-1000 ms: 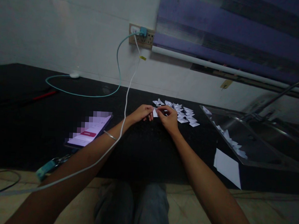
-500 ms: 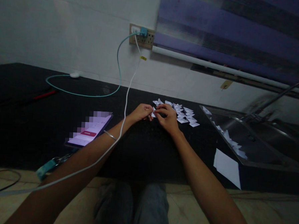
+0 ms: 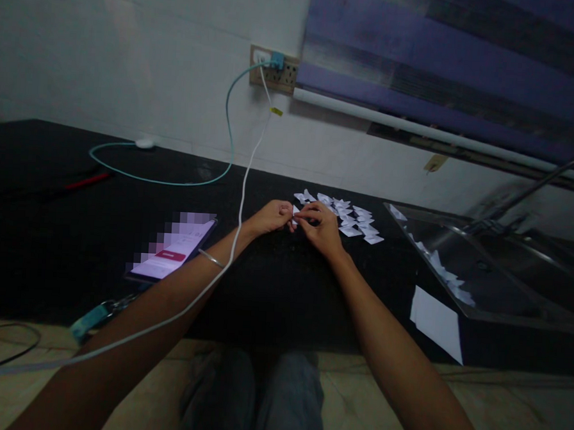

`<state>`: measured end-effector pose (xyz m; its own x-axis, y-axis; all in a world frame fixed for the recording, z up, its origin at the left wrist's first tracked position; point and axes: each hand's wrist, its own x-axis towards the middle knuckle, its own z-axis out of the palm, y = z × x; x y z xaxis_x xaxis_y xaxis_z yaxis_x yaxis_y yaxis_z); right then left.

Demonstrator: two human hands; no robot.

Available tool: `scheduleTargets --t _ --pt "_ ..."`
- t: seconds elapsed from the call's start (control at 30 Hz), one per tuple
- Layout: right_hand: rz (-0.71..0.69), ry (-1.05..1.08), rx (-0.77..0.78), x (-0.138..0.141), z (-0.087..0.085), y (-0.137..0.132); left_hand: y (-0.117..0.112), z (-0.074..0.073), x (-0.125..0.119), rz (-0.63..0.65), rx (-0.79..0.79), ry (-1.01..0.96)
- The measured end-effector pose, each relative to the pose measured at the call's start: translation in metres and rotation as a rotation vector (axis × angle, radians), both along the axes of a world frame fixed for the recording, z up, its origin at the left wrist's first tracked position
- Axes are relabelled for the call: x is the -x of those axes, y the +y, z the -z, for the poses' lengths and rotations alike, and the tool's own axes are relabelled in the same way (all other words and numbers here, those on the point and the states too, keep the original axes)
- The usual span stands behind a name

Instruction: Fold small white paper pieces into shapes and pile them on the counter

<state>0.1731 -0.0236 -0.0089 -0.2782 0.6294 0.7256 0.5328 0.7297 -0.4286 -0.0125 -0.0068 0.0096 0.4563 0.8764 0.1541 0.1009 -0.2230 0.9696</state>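
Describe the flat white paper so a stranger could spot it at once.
On the black counter, find the metal sink at the right of the view. Just left of its near corner, close to the counter's front edge, lies the flat white paper. Its sheets are smooth and overlapping, unlike the smaller folded white pieces farther back.

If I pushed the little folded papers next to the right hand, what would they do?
The folded papers look thin, so they'd probably be light and slide easily on the dark counter. Their folds might make them a bit stiff, but a hard press could squash them. They're bunched close together, so pushing one would likely nudge its neighbours.
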Motion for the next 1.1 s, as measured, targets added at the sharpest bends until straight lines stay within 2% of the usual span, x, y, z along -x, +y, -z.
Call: scheduleTargets --t 0.17,0.37,0.6,0.87,1.1 --pt "0.044 0.016 -0.003 0.002 -0.002 -0.002 -0.001 0.002 0.002 0.047 0.032 -0.062" --pt "0.02 0.003 -0.011 0.0 -0.003 -0.002 0.005 0.006 0.005 0.106 0.083 -0.125" --pt "-0.02 -0.034 0.02 -0.003 -0.006 -0.002 0.01 0.011 0.005 0.081 0.131 -0.15" --pt "-0.032 -0.041 0.018 -0.001 -0.002 0.0 0.0 0.004 -0.001 -0.016 0.035 -0.014" --pt "-0.059 -0.034 0.047 0.0 -0.003 -0.001 0.001 0.009 -0.004 -0.054 -0.087 0.032"
